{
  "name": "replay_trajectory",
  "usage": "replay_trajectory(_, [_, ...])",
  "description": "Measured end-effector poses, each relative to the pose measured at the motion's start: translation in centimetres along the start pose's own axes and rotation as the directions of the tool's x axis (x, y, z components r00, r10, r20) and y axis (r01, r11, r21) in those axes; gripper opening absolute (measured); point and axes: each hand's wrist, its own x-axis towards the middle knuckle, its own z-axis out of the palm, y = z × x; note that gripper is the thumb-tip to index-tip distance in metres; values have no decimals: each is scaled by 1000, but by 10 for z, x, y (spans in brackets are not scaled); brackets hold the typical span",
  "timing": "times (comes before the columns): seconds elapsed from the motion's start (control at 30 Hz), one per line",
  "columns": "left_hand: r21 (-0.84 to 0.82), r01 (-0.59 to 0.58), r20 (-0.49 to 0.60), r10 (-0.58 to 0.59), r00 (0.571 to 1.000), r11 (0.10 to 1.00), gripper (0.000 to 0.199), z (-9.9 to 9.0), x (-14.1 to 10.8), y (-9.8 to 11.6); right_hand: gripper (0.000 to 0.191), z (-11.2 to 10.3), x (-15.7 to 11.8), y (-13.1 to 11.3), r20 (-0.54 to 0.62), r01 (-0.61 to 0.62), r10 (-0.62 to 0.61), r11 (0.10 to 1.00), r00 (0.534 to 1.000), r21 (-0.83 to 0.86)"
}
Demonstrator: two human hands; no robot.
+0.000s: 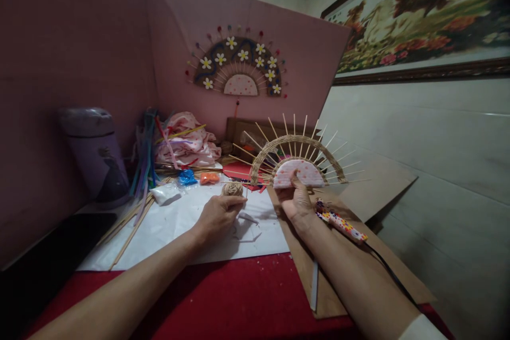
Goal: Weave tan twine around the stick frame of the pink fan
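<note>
My right hand (pixel 298 201) grips a half-round fan frame by its padded pink, orange-spotted base (pixel 300 173), thumb on the front face. Thin wooden sticks (pixel 295 126) radiate from this base, and a band of woven twine (pixel 274 144) arches across them. Lower and to the left, my left hand (pixel 223 218) is closed in a pinch on a thin strand of twine by the band's left end. Just behind its fingers sits a ball of twine (pixel 232 189). The fingertips of my right hand are hidden behind the frame.
A flower-patterned glue gun (pixel 342 227) with a black cord lies on cardboard (pixel 330 297) at right. White paper (pixel 167 244) covers part of the red cloth (pixel 223 297). Behind are clay packets (pixel 187 177), pink fabric (pixel 195 141) and a lilac container (pixel 95 159). A finished fan (pixel 239 58) hangs on the pink panel.
</note>
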Motion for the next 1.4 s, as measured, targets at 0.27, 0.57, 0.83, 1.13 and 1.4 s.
replay_trajectory(0.27, [80,10,59,-15,998,997,27,-2,0,4,23,0,1,2,-4,-22,22,999,1000,25])
replay_trajectory(0.57, [228,-34,65,20,998,973,28,-2,-1,9,27,3,-3,4,4,-14,14,1000,1000,-13])
replay_trajectory(0.83, [401,-146,117,108,987,904,29,-3,-2,16,22,3,-3,5,0,-48,48,998,999,35])
replay_trajectory(1.13, [421,-227,68,219,973,878,26,-2,-2,14,27,4,-3,5,-12,-32,32,999,999,22])
replay_trajectory(1.4, [376,-372,110,358,927,848,23,2,-1,17,32,2,-4,7,2,-61,61,997,998,38])
